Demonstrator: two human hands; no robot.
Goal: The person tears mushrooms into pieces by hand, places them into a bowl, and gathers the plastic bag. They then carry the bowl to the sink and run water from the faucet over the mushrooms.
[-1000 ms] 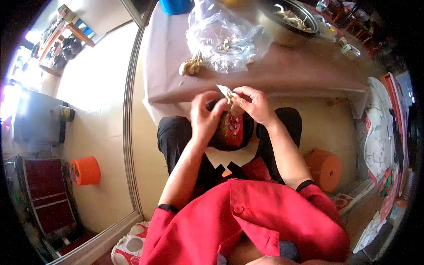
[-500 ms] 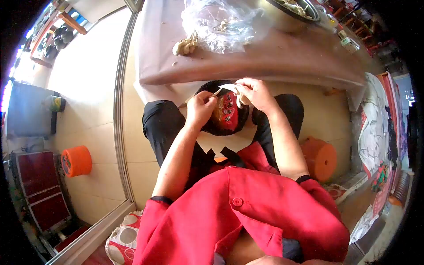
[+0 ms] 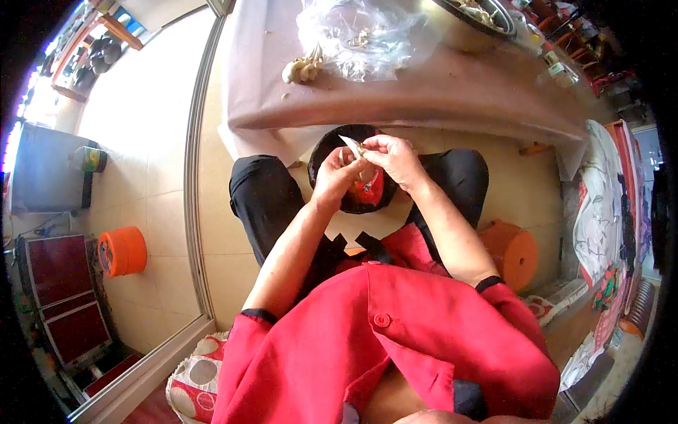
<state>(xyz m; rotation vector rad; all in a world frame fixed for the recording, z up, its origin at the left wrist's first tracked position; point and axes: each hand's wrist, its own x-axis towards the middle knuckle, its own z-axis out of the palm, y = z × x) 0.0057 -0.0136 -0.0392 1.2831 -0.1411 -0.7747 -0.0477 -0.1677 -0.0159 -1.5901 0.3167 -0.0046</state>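
My left hand [image 3: 337, 173] and my right hand [image 3: 390, 158] meet over a round black bin [image 3: 316, 155] between my knees. My left fingers pinch a pale mushroom [image 3: 366, 171], partly hidden by the hand. From my right fingertips a white, pointed, blade-shaped piece [image 3: 350, 145] sticks out up and to the left; I cannot tell whether it is a knife or mushroom. Below the hands, a red printed wrapper [image 3: 369, 189] lies in the bin. On the table ahead sit a cluster of mushrooms [image 3: 302, 69] and a clear plastic bag [image 3: 364, 42].
A cloth-covered table [image 3: 424, 99] overhangs the bin's far side. A metal pot [image 3: 462, 32] holding pale pieces stands at its back right. Orange buckets stand on the floor at the left [image 3: 126, 252] and by my right leg [image 3: 510, 254]. A door track [image 3: 191, 177] runs along the left.
My hands have come closer together. The white pointed piece has swung from nearly level to slanting up and left. The mushroom hanging from my right hand is now mostly hidden between both hands.
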